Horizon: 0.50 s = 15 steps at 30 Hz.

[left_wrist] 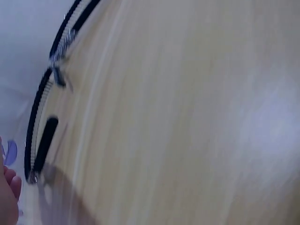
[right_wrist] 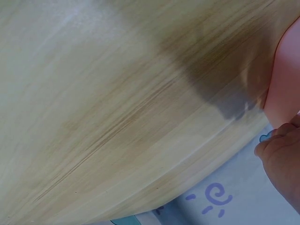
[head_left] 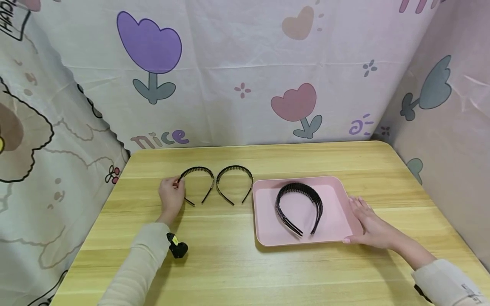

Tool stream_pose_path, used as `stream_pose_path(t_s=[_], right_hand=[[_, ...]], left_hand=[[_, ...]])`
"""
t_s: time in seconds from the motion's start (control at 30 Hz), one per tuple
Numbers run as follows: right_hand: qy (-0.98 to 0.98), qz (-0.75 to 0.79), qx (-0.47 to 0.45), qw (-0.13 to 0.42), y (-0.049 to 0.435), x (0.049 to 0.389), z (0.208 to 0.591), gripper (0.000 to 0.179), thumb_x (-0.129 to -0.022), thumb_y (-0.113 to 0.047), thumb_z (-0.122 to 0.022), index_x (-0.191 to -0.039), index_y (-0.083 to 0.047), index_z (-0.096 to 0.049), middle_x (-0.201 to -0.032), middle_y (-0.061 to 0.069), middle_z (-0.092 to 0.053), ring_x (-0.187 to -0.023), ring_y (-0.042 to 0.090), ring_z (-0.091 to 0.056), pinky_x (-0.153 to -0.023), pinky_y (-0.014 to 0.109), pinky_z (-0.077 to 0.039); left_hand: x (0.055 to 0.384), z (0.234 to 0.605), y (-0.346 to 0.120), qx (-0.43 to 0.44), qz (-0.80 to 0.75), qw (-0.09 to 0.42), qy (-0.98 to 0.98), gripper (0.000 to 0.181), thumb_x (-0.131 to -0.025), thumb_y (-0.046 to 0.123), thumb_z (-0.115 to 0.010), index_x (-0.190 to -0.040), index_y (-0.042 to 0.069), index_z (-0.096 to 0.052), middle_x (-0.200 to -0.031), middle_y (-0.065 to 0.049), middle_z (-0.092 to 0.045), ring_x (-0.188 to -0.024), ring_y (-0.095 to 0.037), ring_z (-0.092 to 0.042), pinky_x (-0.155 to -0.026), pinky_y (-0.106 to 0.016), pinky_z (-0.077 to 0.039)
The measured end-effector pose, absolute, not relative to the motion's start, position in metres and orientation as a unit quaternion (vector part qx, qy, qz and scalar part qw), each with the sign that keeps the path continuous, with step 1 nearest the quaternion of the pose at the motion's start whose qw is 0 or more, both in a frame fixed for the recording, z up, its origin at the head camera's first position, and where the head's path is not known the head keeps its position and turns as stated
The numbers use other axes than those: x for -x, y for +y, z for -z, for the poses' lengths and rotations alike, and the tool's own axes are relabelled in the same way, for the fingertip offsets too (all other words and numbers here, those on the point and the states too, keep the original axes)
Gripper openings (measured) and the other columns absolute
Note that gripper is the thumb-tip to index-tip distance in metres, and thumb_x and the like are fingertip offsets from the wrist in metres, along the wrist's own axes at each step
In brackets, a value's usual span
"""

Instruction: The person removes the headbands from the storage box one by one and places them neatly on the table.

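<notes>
Black and toothed along its inner curve, the left band lies on the table toward the far left corner. What I mind most from my end is how it sits to the left hand: the band reaches off to the hand's right, with the fingers at the left side of its arch. Its long axis runs between the table's far and near edges, crown away, both legs toward the near edge. The left hand is plainly the nearer one; the right hand is well apart, across the tray.

I read the left fingers as curled, but they cover that side of the band, and my left wrist view catches only a few of them, just beside it. I cannot tell whether they pinch it.

To its right, the other band lies the same way round, so near that I cannot tell if the two touch. Its right side comes just beside the tray's left rim. Inside the tray I see a stack of overlapping bands, legs toward the near rim. The right hand rests at the tray's right end, fingers fairly straight against the rim, thumb at the near right corner.
</notes>
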State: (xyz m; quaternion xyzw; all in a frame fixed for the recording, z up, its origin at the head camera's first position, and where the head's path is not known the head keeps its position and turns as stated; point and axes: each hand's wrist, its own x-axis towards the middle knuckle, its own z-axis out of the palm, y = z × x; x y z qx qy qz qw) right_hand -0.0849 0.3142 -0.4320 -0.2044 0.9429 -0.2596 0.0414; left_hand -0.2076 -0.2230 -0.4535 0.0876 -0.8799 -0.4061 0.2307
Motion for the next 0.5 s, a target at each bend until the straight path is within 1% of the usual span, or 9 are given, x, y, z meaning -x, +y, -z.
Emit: stream_pose_path(t_s=[0.07,0.13,0.23,0.3,0.4,0.47,0.5], right_hand=[[0.943,0.259,0.203,0.042,0.314,0.085,0.432,0.110,-0.068,-0.041,-0.078,-0.140,0.016,-0.017,-0.143,0.042,-0.017,-0.138,0.050,-0.003,-0.116,0.037,0.010],[0.943,0.260,0.203,0.042,0.315,0.084,0.431,0.110,-0.068,-0.041,-0.078,-0.140,0.016,-0.017,-0.143,0.041,-0.017,-0.138,0.050,-0.004,-0.116,0.036,0.010],[0.943,0.262,0.203,0.042,0.314,0.084,0.431,0.110,-0.068,-0.040,-0.078,-0.140,0.016,-0.018,-0.143,0.042,-0.017,-0.137,0.051,-0.004,-0.116,0.033,0.011],[0.943,0.262,0.203,0.040,0.314,0.084,0.431,0.109,-0.068,-0.040,-0.078,-0.140,0.016,-0.018,-0.143,0.042,-0.017,-0.137,0.051,-0.004,-0.116,0.033,0.011],[0.942,0.263,0.206,0.036,0.314,0.084,0.431,0.109,-0.067,-0.039,-0.079,-0.139,0.016,-0.019,-0.142,0.042,-0.018,-0.137,0.051,-0.005,-0.116,0.031,0.011],[0.942,0.262,0.209,0.032,0.314,0.084,0.431,0.109,-0.067,-0.039,-0.079,-0.139,0.017,-0.019,-0.141,0.043,-0.019,-0.137,0.051,-0.005,-0.115,0.028,0.012],[0.941,0.264,0.209,0.032,0.314,0.084,0.431,0.108,-0.067,-0.038,-0.079,-0.139,0.017,-0.019,-0.141,0.043,-0.019,-0.137,0.051,-0.005,-0.115,0.029,0.012]], left_hand=[[0.205,0.452,-0.216,-0.081,0.418,0.231,-0.875,0.028,-0.089,0.009,-0.057,-0.107,-0.012,-0.063,-0.098,-0.026,-0.056,-0.085,-0.036,-0.057,-0.072,-0.034,-0.049],[0.202,0.450,-0.208,-0.075,0.431,0.228,-0.870,0.028,-0.089,0.009,-0.058,-0.108,-0.011,-0.063,-0.098,-0.025,-0.057,-0.086,-0.034,-0.058,-0.070,-0.025,-0.048],[0.198,0.448,-0.198,-0.062,0.453,0.224,-0.861,0.027,-0.088,0.008,-0.059,-0.109,-0.010,-0.062,-0.100,-0.024,-0.058,-0.087,-0.033,-0.060,-0.066,-0.011,-0.046],[0.195,0.447,-0.192,-0.049,0.471,0.225,-0.851,0.027,-0.087,0.006,-0.060,-0.108,-0.011,-0.062,-0.100,-0.024,-0.059,-0.088,-0.033,-0.060,-0.066,-0.005,-0.041],[0.192,0.446,-0.185,-0.031,0.490,0.230,-0.840,0.025,-0.086,0.003,-0.061,-0.105,-0.012,-0.063,-0.100,-0.025,-0.060,-0.088,-0.033,-0.060,-0.065,-0.002,-0.039],[0.190,0.446,-0.181,-0.021,0.500,0.229,-0.835,0.024,-0.085,0.002,-0.061,-0.104,-0.013,-0.063,-0.100,-0.026,-0.061,-0.089,-0.033,-0.060,-0.066,-0.002,-0.039],[0.189,0.445,-0.178,-0.018,0.506,0.228,-0.832,0.024,-0.085,0.002,-0.061,-0.104,-0.013,-0.062,-0.100,-0.025,-0.061,-0.089,-0.033,-0.060,-0.066,-0.002,-0.039]])
